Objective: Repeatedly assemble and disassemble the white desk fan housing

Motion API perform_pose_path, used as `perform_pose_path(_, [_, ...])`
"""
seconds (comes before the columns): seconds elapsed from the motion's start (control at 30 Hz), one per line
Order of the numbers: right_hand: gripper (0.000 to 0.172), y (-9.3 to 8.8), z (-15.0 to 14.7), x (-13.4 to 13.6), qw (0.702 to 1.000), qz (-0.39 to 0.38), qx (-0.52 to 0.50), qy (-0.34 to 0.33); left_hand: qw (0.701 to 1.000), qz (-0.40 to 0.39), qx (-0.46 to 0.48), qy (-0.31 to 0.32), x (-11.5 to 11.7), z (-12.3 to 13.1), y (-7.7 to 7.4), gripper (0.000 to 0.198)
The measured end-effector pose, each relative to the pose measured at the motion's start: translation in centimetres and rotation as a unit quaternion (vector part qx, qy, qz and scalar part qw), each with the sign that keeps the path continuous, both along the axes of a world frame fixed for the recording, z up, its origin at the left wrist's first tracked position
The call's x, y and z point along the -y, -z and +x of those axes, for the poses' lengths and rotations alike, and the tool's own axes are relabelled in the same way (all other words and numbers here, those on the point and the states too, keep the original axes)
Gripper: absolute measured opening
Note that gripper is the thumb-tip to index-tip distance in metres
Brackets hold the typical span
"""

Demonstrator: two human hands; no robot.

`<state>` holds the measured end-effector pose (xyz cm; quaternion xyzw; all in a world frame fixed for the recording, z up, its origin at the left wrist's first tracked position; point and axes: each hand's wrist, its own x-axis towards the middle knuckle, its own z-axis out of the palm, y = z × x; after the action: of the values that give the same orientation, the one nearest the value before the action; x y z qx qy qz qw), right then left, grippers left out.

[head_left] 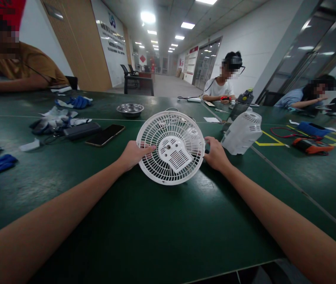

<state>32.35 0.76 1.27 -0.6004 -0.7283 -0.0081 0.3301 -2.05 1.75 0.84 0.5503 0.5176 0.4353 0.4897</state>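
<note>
Left hand [132, 155] clamps the near-side rim of one white fan cage [172, 145], thumb laid across its ribs, while the right hand [216, 154] closes on the opposite rim; the cage sits tilted between the two palms, its slotted hub plate [180, 158] midway between them. Below the grip spreads a green table [162, 228]; whether the cage touches it I cannot tell. Just beside the right hand stands one white plastic housing [243, 132], with one bottle [239, 106] behind it. Left of the grip and slightly beyond lie one phone [105, 135] and one dark box [82, 131]; one metal bowl [130, 113] is straight past the left hand. Well right of the grip rests one orange-edged meter [312, 146]. Farther out sit three people, one leftward, two rightward. Wall lettering [111, 37] beyond, under one logo, is too blurred to read.
</note>
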Motion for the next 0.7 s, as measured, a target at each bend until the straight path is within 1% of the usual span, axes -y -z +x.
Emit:
perform_pose_path(0.07, [0.046,-0.7,-0.4,0.5,0.998,0.05,-0.019,-0.015,1.0,0.001,-0.015,-0.012,0.3,0.2,-0.3,0.023])
perform_pose_path(0.1, [0.04,-1.0,-0.8,0.9,0.997,0.063,-0.044,-0.028,1.0,0.005,-0.022,-0.018,0.5,0.3,-0.5,0.023])
perform_pose_path(0.13, [0.033,-1.4,-1.2,1.4,0.994,0.057,-0.082,-0.047,0.999,0.009,-0.027,-0.024,0.7,0.4,-0.7,0.023])
perform_pose_path(0.17, [0.028,-1.6,-1.8,1.9,0.988,0.025,-0.132,-0.073,0.999,0.014,-0.031,-0.026,0.9,0.5,-0.8,0.023])
perform_pose_path(0.2, [0.027,-1.8,-2.5,2.5,0.975,-0.032,-0.195,-0.103,0.999,0.019,-0.033,-0.027,1.0,0.6,-0.8,0.023])
perform_pose_path(0.23, [0.029,-1.8,-3.2,3.0,0.948,-0.106,-0.266,-0.136,0.999,0.025,-0.032,-0.028,1.0,0.6,-0.8,0.023])
perform_pose_path(0.27, [0.029,-1.8,-4.0,3.6,0.905,-0.192,-0.339,-0.169,0.999,0.031,-0.028,-0.029,1.0,0.6,-0.7,0.023])
perform_pose_path(0.33, [0.028,-1.8,-5.5,4.5,0.801,-0.321,-0.463,-0.205,0.998,0.043,-0.018,-0.033,0.9,0.5,-0.4,0.022])
perform_pose_path(0.37, [0.028,-1.7,-6.1,4.9,0.755,-0.361,-0.502,-0.215,0.998,0.053,-0.014,-0.036,0.9,0.5,-0.3,0.022])
perform_pose_path(0.4, [0.028,-1.7,-6.6,5.3,0.722,-0.385,-0.53,-0.222,0.997,0.065,-0.012,-0.04,0.8,0.4,-0.1,0.022])
perform_pose_path(0.43, [0.027,-1.8,-6.9,5.5,0.702,-0.395,-0.547,-0.229,0.996,0.081,-0.015,-0.043,0.8,0.3,0.0,0.022])
perform_pose_path(0.47, [0.027,-1.8,-7.2,5.7,0.692,-0.396,-0.556,-0.235,0.994,0.098,-0.022,-0.048,0.9,0.3,0.0,0.022])
perform_pose_path(0.6, [0.03,-2.0,-7.5,6.3,0.686,-0.377,-0.564,-0.263,0.983,0.157,-0.055,-0.077,1.4,0.3,-0.4,0.017])
perform_pose_path(0.67, [0.033,-2.0,-7.7,6.4,0.688,-0.372,-0.56,-0.272,0.978,0.174,-0.068,-0.091,1.9,0.5,-0.7,0.017])
perform_pose_path(0.7, [0.034,-2.1,-7.8,6.5,0.695,-0.362,-0.559,-0.27,0.976,0.181,-0.077,-0.095,2.1,0.7,-0.9,0.018])
